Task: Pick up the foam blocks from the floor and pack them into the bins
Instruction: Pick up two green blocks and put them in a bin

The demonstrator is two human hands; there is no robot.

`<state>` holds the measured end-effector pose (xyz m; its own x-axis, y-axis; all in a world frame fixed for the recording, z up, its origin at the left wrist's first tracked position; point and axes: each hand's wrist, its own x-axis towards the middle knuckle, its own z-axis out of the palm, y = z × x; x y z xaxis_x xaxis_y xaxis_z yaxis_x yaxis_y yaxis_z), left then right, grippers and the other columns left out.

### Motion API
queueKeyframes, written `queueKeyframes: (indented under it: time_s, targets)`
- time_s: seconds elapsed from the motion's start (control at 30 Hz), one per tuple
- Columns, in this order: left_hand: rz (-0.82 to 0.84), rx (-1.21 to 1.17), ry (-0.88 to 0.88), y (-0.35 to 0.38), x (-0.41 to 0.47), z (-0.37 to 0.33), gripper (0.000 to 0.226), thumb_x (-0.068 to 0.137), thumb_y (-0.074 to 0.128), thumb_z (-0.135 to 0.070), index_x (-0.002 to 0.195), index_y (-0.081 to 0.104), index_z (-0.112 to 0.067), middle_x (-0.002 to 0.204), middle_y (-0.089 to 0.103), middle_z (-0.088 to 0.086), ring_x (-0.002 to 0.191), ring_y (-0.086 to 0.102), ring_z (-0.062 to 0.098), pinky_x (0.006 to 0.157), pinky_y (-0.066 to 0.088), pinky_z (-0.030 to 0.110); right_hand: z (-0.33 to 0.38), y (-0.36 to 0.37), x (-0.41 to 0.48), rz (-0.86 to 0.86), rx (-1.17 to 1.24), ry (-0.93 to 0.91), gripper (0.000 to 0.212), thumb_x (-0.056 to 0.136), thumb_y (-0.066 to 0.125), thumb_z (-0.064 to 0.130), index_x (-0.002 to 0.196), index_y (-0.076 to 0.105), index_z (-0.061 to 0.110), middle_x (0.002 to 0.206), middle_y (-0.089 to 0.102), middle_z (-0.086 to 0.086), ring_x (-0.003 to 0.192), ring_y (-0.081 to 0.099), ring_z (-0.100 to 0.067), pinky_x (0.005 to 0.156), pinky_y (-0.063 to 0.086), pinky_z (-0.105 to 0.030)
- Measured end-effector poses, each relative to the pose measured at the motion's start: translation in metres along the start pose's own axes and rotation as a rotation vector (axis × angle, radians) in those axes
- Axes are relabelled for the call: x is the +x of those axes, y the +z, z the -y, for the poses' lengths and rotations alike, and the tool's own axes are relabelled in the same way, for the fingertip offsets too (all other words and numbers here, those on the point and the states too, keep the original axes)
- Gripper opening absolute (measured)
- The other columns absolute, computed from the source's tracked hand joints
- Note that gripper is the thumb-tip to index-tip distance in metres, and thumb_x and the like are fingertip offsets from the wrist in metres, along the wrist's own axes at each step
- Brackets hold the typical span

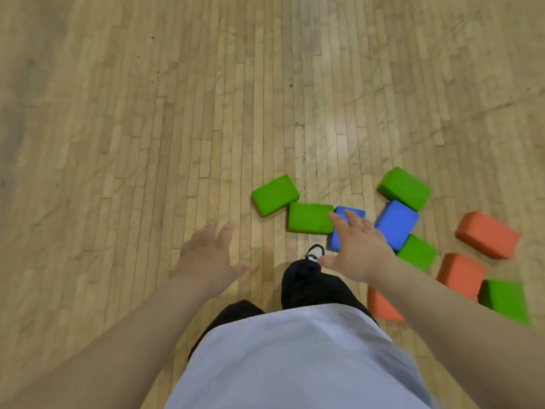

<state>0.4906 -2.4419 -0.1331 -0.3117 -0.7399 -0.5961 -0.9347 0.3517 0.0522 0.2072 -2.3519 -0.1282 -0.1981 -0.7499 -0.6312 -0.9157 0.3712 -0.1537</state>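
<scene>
Ten foam blocks lie scattered on the wooden floor (147, 128), all of them in the right half of the view; the whole left side and the far stretch of boards lie bare, with plenty of room to step or reach.

Lowest on the left, the left hand (206, 255) hangs over bare boards with fingers loosely spread, holding nothing. Right of it, a green block (275, 195) sits tilted, its corner touching a second green block (309, 217). The right hand (358, 252) is spread wide, palm down, over a blue block (334, 240) that lies against the second green one; most of that blue block is hidden under the hand, and I cannot tell whether the fingers touch it. A shoe (314, 251) shows just below, at the end of a dark trouser leg (306, 287).

Further right, a larger blue block (396, 224) lies wedged between a green block (404, 188) above and another green one (417, 251) below. Beyond those, two orange blocks (488, 234) (461, 274) sit apart near the right edge, and a blurred green block (505, 301) is just beside the lower one. One more orange block (382, 307) is partly covered by the right forearm. All look soft-edged, brick-shaped and fuzzy-surfaced. No bins show.
</scene>
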Motion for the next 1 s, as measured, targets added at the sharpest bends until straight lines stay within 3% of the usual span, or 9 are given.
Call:
queueKeyframes:
  time_s: [0.2, 0.37, 0.47, 0.67, 0.9, 1.0]
  targets:
    - [0.068, 0.038, 0.038, -0.023, 0.111, -0.016, 0.104, 0.086, 0.052, -0.077, 0.16, -0.006, -0.032, 0.168, 0.011, 0.012, 0.153, 0.017, 0.034, 0.12, 0.027, 0.05, -0.017, -0.036, 0.111, 0.093, -0.075, -0.069, 0.113, 0.076, 0.066, 0.071, 0.162, 0.006, 0.031, 0.168, 0.014, -0.011, 0.15, 0.023, -0.036, 0.119, 0.03, -0.05]
    - [0.187, 0.09, 0.152, 0.002, 0.229, -0.024, 0.108, 0.082, 0.056, -0.08, 0.159, -0.005, -0.033, 0.165, 0.015, 0.006, 0.151, 0.019, 0.029, 0.12, 0.027, 0.047, -0.029, -0.005, 0.212, 0.162, -0.08, -0.025, 0.117, 0.076, 0.065, 0.072, 0.162, -0.001, 0.029, 0.169, 0.01, -0.012, 0.152, 0.02, -0.035, 0.119, 0.028, -0.051]
    - [0.193, 0.11, 0.228, 0.05, 0.323, -0.025, 0.112, 0.077, 0.057, -0.083, 0.157, -0.005, -0.036, 0.163, 0.018, 0.006, 0.149, 0.026, 0.03, 0.116, 0.035, 0.049, -0.039, 0.049, 0.285, 0.216, -0.123, -0.043, 0.121, 0.079, 0.064, 0.073, 0.161, -0.012, 0.028, 0.17, 0.004, -0.013, 0.155, 0.013, -0.035, 0.122, 0.023, -0.052]
    - [0.241, 0.079, 0.28, 0.195, 0.496, -0.015, 0.113, 0.08, 0.064, -0.075, 0.16, -0.006, -0.036, 0.167, 0.01, 0.013, 0.151, 0.019, 0.035, 0.121, 0.026, 0.05, -0.063, 0.196, 0.459, 0.27, -0.127, -0.026, 0.13, 0.075, 0.066, 0.077, 0.157, -0.024, 0.03, 0.17, -0.001, -0.014, 0.156, 0.009, -0.035, 0.123, 0.02, -0.053]
    - [0.122, 0.057, 0.144, 0.355, 0.623, 0.008, 0.131, 0.065, 0.072, -0.082, 0.158, -0.01, -0.038, 0.164, 0.01, 0.017, 0.15, 0.015, 0.04, 0.123, 0.014, 0.054, -0.097, 0.355, 0.589, 0.35, -0.179, 0.093, 0.15, 0.064, 0.078, 0.075, 0.158, -0.026, 0.023, 0.171, -0.008, -0.011, 0.158, -0.003, -0.033, 0.125, 0.011, -0.058]
    - [0.093, 0.041, 0.052, 0.391, 0.637, 0.016, 0.142, 0.059, 0.077, -0.081, 0.158, -0.013, -0.036, 0.164, 0.012, 0.02, 0.149, 0.016, 0.041, 0.123, 0.014, 0.053, -0.11, 0.386, 0.601, 0.297, -0.198, 0.061, 0.155, 0.054, 0.08, 0.081, 0.159, -0.02, 0.025, 0.17, 0.006, -0.009, 0.157, 0.007, -0.031, 0.124, 0.011, -0.061]
